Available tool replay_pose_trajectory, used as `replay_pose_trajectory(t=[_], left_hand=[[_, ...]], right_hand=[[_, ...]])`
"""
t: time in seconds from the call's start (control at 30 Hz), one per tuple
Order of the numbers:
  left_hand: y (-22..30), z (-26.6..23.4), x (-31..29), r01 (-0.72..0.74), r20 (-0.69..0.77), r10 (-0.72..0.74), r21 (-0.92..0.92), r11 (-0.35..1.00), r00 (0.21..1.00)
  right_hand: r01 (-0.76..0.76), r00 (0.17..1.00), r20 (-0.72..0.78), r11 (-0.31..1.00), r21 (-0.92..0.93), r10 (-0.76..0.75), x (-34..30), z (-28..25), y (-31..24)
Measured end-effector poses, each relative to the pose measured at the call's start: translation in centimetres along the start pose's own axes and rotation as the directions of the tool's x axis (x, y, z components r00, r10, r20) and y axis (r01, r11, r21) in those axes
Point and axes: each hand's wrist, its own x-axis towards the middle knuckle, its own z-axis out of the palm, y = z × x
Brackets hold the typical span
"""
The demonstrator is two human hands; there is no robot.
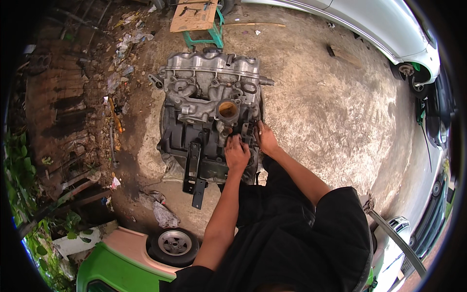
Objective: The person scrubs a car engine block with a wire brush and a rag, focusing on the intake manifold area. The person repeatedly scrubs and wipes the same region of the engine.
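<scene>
A car engine (177,129) stands on the ground in front of me, with a silvery top and a dark lower block. My left hand (237,155) rests low on its near right part, fingers bent and closed around a spot beneath the round intake opening (227,111). At the engine's right edge, my right hand (267,140) has its fingers closed at a small dark fitting (247,131). What either hand grips is hidden by the fingers. Left of my left hand, a black metal bracket (193,168) sticks out from the block toward me.
A green stool (216,36) with a board (193,17) and tools on it stands beyond the engine. A silver car (384,24) is at the far right. Litter (127,46) and planks lie along the left. A wheel (175,242) of a green vehicle (114,270) is at the lower left.
</scene>
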Motion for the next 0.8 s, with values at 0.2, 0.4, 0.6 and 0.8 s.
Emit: replay_pose_trajectory(t=[0.2, 0.4, 0.6, 0.8], left_hand=[[-0.4, 0.0, -0.1, 0.159, 0.2, -0.152, -0.02, 0.987, 0.968], [-0.7, 0.2, -0.2, 0.118, 0.164, -0.114, -0.017, 0.993, 0.98], [-0.5, 0.1, -0.2, 0.044, 0.078, -0.044, 0.002, 0.999, 0.996], [0.1, -0.6, -0.1, 0.063, 0.097, -0.057, -0.06, 0.996, 0.994]], right_hand=[[-0.057, 0.996, -0.079, 0.991, -0.12, 0.047, 4.9, 2.4, 5.4], [-0.801, 0.594, 0.385, 0.478, 0.36, 0.706, 8.9, 5.4, 9.7], [-0.79, 0.611, 0.013, 0.609, 0.065, 0.791, 9.8, 2.9, 11.7], [-0.33, 0.896, -0.11, 0.811, 0.483, 0.43, 4.4, -0.6, 6.9]])
